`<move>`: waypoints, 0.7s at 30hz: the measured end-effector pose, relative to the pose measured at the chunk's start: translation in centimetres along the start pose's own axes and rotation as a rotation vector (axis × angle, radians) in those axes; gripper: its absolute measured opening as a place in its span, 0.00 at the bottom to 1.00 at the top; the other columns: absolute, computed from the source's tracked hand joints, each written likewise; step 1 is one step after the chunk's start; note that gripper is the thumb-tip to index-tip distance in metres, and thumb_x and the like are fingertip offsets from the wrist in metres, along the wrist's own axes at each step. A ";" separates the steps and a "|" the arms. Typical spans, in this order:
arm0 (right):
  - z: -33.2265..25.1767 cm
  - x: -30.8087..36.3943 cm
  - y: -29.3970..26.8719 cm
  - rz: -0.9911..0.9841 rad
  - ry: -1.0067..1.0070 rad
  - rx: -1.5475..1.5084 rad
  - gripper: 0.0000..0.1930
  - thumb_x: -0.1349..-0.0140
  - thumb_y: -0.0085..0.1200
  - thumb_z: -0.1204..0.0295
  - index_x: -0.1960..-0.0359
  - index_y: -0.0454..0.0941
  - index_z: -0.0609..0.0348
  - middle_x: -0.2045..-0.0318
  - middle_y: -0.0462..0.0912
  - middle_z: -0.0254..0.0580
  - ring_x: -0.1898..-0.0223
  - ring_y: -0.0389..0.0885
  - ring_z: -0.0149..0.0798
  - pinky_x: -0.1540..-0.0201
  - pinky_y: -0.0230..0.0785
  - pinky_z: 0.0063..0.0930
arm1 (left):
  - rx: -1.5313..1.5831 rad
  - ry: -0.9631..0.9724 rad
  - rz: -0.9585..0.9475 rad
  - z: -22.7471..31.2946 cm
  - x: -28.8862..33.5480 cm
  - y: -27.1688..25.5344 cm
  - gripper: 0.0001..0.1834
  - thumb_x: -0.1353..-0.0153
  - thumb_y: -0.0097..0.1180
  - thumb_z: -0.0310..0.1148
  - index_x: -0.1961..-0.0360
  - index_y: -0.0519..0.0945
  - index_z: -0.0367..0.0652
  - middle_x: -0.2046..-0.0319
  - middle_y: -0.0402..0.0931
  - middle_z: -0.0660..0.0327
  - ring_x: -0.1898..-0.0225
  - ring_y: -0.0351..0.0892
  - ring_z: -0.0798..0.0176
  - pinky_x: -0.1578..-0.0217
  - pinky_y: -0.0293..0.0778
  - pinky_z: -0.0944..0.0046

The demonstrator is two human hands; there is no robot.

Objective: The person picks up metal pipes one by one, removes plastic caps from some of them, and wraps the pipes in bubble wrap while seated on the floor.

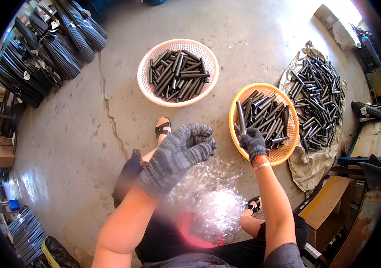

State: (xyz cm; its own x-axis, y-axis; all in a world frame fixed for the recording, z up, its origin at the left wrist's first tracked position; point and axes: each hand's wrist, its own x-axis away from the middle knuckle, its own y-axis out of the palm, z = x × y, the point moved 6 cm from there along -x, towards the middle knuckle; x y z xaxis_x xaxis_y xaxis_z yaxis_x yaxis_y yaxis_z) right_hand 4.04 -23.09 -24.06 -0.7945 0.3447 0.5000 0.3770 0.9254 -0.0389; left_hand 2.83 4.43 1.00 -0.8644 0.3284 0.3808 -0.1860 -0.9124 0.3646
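My right hand (253,142), in a dark knit glove, grips the lower end of a short black tube (240,115). It is at the near left rim of an orange plastic basket (296,129), which holds many more black tubes. My left hand (179,154), in a grey striped knit glove, is raised in front of me with its fingers curled toward the thumb. Whatever it may hold is hidden. Below and between my hands lies a shiny heap of clear plastic pieces (215,203), blurred by glare, with something red (188,228) under it.
A pale pink basket (143,85) of black tubes stands ahead on the concrete floor. At the right, many tubes lie on a beige sheet (306,172). An open cardboard box (329,201) is near my right side. Bundles of long dark rods (61,49) fill the far left.
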 end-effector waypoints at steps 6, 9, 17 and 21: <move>-9.3 14.6 2.1 -0.388 -0.170 0.018 0.17 0.49 0.57 0.85 0.59 0.66 0.60 0.74 0.72 0.35 0.77 0.74 0.29 0.75 0.71 0.22 | -0.396 0.209 0.122 -1.6 -0.8 0.2 0.20 0.44 0.60 0.27 0.52 0.70 0.34 0.60 0.75 0.60 0.56 0.74 0.69 0.55 0.72 0.72; -11.9 20.0 1.8 -0.455 -0.323 0.082 0.19 0.50 0.56 0.86 0.58 0.66 0.59 0.71 0.71 0.32 0.72 0.73 0.26 0.70 0.70 0.20 | -0.255 0.134 0.040 -2.8 -1.6 1.5 0.20 0.44 0.60 0.30 0.52 0.72 0.32 0.59 0.76 0.60 0.57 0.74 0.69 0.54 0.71 0.70; -10.8 23.0 1.7 -0.463 -0.554 0.558 0.28 0.59 0.71 0.67 0.56 0.71 0.60 0.66 0.75 0.38 0.69 0.75 0.32 0.65 0.71 0.27 | -0.695 0.503 -0.392 -3.3 1.2 6.5 0.15 0.47 0.59 0.24 0.57 0.77 0.37 0.62 0.78 0.59 0.59 0.78 0.64 0.56 0.73 0.66; -10.8 22.4 -0.3 -0.498 -0.371 0.187 0.19 0.51 0.66 0.70 0.60 0.74 0.64 0.68 0.78 0.36 0.68 0.74 0.29 0.63 0.71 0.26 | -1.125 0.862 -0.332 -2.6 2.5 7.8 0.16 0.53 0.62 0.25 0.60 0.80 0.43 0.68 0.77 0.57 0.66 0.76 0.55 0.63 0.72 0.61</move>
State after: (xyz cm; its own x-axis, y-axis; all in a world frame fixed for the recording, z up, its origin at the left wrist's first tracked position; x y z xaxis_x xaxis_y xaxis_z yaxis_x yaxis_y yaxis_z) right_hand -8.76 -17.29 -3.52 -0.9772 -0.1323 0.1659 -0.1418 0.9888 -0.0467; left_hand -2.02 -2.53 2.59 -0.6405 0.6823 -0.3525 -0.3393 -0.6632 -0.6671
